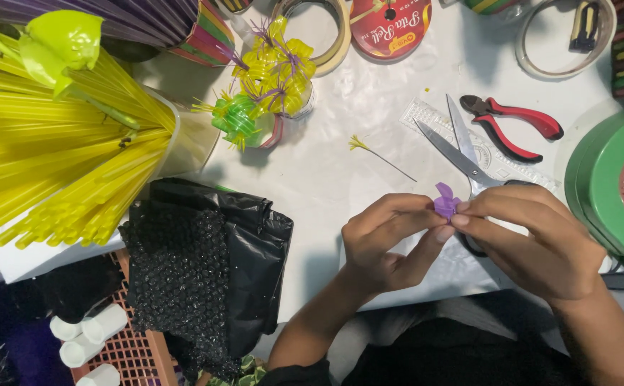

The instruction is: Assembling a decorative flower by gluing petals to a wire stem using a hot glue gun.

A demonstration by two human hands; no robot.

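My left hand [387, 243] and my right hand [533, 239] meet over the white table [340, 129], both pinching a small purple folded piece [445, 202] between their fingertips. The piece stands up a little above my thumbs. Open scissors [462, 146] lie just beyond my fingers, their handles hidden under my right hand. A thin stem with a yellow tip [377, 154] lies on the table further out.
A bundle of yellow straws [47, 157] fills the left. Yellow and green straw flowers [265, 89] stand at the back, near tape rolls [326, 32]. Red-handled pliers [515, 125], a clear ruler [433, 118], a green round device [615, 186] and black bubble wrap [205, 264] lie around.
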